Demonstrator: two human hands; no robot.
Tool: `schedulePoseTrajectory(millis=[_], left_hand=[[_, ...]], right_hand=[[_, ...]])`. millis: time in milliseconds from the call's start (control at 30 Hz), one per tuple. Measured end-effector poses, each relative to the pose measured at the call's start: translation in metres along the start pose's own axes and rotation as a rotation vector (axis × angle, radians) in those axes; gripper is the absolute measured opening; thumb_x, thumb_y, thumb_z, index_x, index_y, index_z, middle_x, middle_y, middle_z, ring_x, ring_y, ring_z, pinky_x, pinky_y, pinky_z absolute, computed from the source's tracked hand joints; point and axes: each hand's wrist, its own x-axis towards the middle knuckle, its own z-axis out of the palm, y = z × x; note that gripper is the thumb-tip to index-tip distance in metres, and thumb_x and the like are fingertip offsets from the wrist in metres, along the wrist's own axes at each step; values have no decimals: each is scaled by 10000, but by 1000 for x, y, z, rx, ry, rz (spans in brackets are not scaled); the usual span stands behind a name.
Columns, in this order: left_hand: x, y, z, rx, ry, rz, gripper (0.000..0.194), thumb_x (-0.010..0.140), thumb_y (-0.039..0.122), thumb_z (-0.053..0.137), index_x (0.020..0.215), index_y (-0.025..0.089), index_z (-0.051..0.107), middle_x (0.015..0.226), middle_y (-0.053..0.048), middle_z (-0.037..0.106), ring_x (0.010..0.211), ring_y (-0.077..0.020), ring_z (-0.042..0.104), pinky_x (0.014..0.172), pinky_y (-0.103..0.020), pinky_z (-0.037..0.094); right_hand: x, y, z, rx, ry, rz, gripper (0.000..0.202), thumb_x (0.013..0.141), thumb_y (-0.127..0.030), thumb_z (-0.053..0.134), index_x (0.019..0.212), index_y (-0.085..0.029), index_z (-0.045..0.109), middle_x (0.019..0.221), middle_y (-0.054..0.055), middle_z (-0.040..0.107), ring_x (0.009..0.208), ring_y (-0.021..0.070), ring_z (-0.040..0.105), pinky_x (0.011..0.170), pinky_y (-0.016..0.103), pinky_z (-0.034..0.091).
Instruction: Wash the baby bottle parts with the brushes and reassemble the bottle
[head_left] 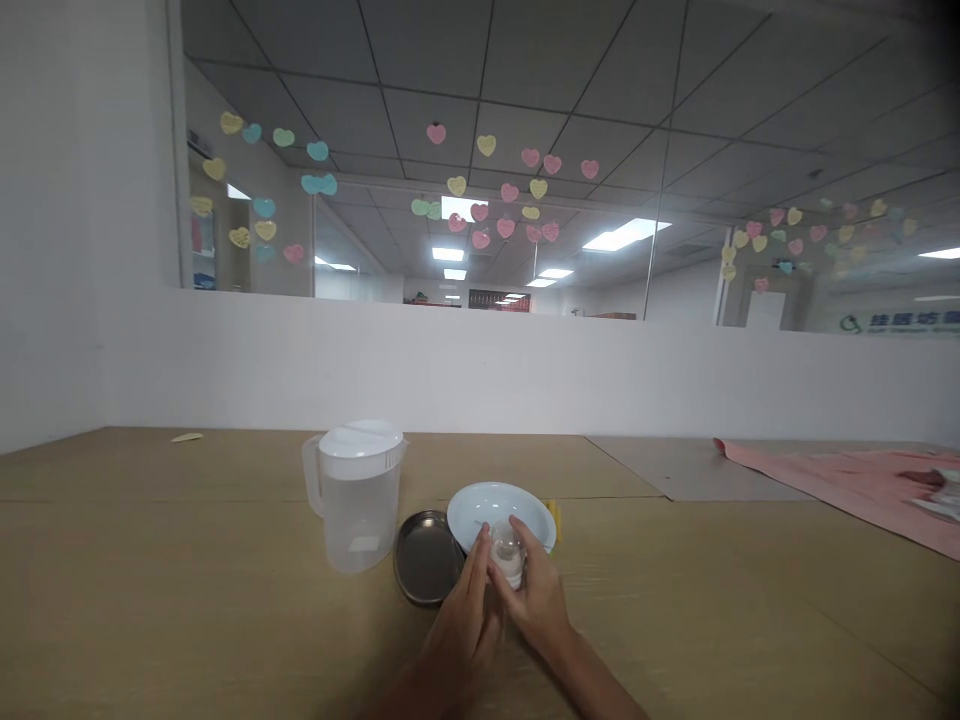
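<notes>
My right hand (538, 592) is wrapped round a small clear container (508, 553) with something whitish at its bottom. Beside it, my left hand (466, 600) has its fingers stretched out and lying together, fingertips close to the container's left side; whether they touch it is unclear. Just behind both hands sits a pale blue-white bowl (501, 496), its near rim partly hidden by them. A dark metal dish (427, 560) lies to the left of my left hand, against the bowl's side.
A clear plastic pitcher (360, 515) with a white lid stands left of the metal dish. Something yellow (555, 520) shows behind the bowl's right rim. Pink cloth (840, 490) covers the table's right back. A white wall (480, 365) with glass above closes off the back.
</notes>
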Motion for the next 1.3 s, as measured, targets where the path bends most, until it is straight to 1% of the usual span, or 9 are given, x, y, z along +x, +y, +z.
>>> schedulePoseTrajectory(millis=[167, 367, 533, 633, 800, 867, 1033, 1200, 1300], left_hand=[[-2, -7, 3, -23, 5, -27, 632, 876, 85, 261, 1448, 188, 13, 1496, -104, 188, 1358, -227, 221, 1094, -454, 281], [-4, -15, 6, 4, -16, -7, 648, 858, 63, 277, 1448, 181, 36, 1482, -111, 230, 1341, -228, 269, 1081, -449, 311], [-1, -10, 7, 34, -9, 10, 700, 811, 36, 324, 1444, 154, 50, 1473, -131, 246, 1342, -237, 266, 1078, -474, 309], [1, -6, 8, 54, 5, -10, 763, 744, 8, 364, 1438, 131, 71, 1471, -150, 240, 1345, -248, 256, 1076, -486, 309], [5, -3, 6, 82, 28, -31, 722, 705, -6, 362, 1399, 100, 194, 1447, -177, 283, 1334, -245, 283, 1067, -484, 323], [6, -3, 6, 87, 32, -33, 710, 708, -3, 360, 1393, 98, 203, 1450, -179, 277, 1329, -242, 295, 1060, -485, 333], [8, -4, 5, 74, 14, -57, 759, 664, -12, 368, 1393, 124, 207, 1449, -149, 295, 1316, -235, 322, 1054, -484, 346], [7, -8, 5, 77, 11, -61, 714, 692, 9, 367, 1384, 111, 224, 1421, -156, 343, 1312, -231, 328, 1060, -474, 335], [7, -10, 6, 68, 10, -76, 687, 699, 12, 365, 1368, 116, 250, 1390, -155, 388, 1283, -228, 371, 1043, -463, 353]], right_hand=[[2, -2, -2, 38, -22, 19, 483, 811, -363, 546, 1228, -140, 449, 1154, 148, 602, 1056, 257, 586, 849, 391, 516], [3, -2, 0, 88, -37, 108, 476, 802, -384, 551, 1206, -150, 461, 1129, 137, 614, 1022, 250, 601, 830, 382, 519], [0, -1, 2, 123, -23, 171, 501, 800, -393, 538, 1223, -140, 449, 1131, 142, 611, 1007, 244, 607, 834, 387, 512], [-1, -2, 2, 114, -16, 178, 520, 786, -403, 544, 1224, -137, 457, 1133, 147, 607, 1022, 255, 595, 862, 409, 490], [0, -4, 2, 68, -9, 174, 522, 785, -395, 535, 1229, -133, 449, 1150, 153, 587, 1025, 259, 575, 856, 430, 478], [2, -5, 2, 29, 13, 153, 506, 789, -392, 528, 1216, -130, 456, 1128, 154, 593, 1017, 265, 569, 862, 455, 466], [6, -6, 3, -34, 64, 71, 457, 802, -383, 503, 1185, -134, 476, 1100, 144, 601, 1051, 271, 547, 948, 521, 386], [9, -7, 4, -35, 59, 44, 436, 796, -363, 498, 1173, -144, 486, 1087, 129, 611, 1039, 256, 558, 972, 512, 374], [9, -6, 2, -24, 49, 53, 441, 795, -372, 499, 1175, -148, 480, 1092, 130, 611, 1025, 248, 567, 961, 495, 389]])
